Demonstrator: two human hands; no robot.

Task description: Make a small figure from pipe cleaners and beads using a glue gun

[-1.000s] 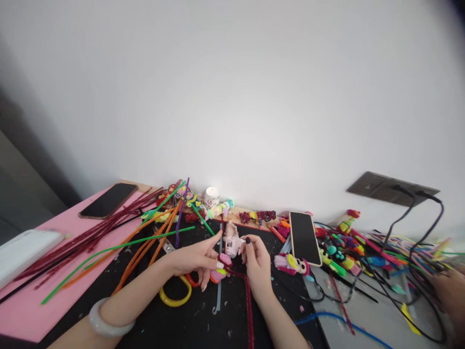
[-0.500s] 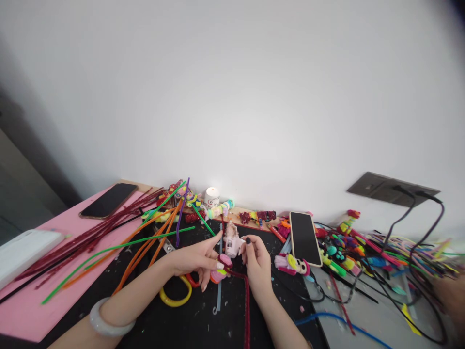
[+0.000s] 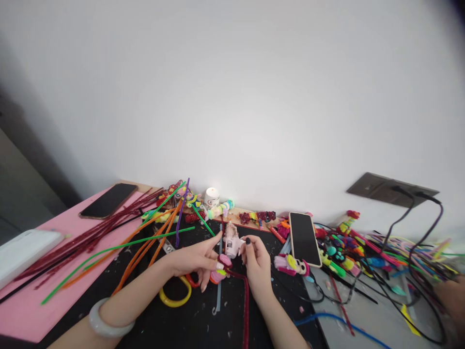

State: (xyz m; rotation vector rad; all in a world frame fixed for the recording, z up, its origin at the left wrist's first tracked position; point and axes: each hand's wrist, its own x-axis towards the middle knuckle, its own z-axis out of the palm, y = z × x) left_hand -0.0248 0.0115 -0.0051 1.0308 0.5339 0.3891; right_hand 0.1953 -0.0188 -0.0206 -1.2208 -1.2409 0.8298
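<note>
My left hand [image 3: 198, 261] is closed around a small pipe-cleaner figure [image 3: 218, 275] in pink, yellow and orange, with the thumb pressing on it. A dark red pipe cleaner [image 3: 247, 305] runs from the figure toward the front edge of the view, passing beside my right wrist. My right hand [image 3: 257, 264] is curled in a pinch just right of the figure; whatever its fingertips hold is hidden. Between and beyond the hands sits a pale pink object [image 3: 231, 245], its kind unclear, close to my right fingertips. A translucent stick [image 3: 219, 296] lies under the figure.
Yellow-handled scissors [image 3: 176, 296] lie beside my left forearm. Orange, green and dark red pipe cleaners [image 3: 90, 245] spread over a pink board [image 3: 22, 315]. A phone [image 3: 306, 239] stands right of my hands, near finished figures [image 3: 292, 265] and black cables [image 3: 441, 252]. A co-worker's blurred hand [image 3: 450, 298] shows at the right edge.
My hands and the figure stay almost still. At the right edge, the co-worker's blurred hand has shifted slightly.
</note>
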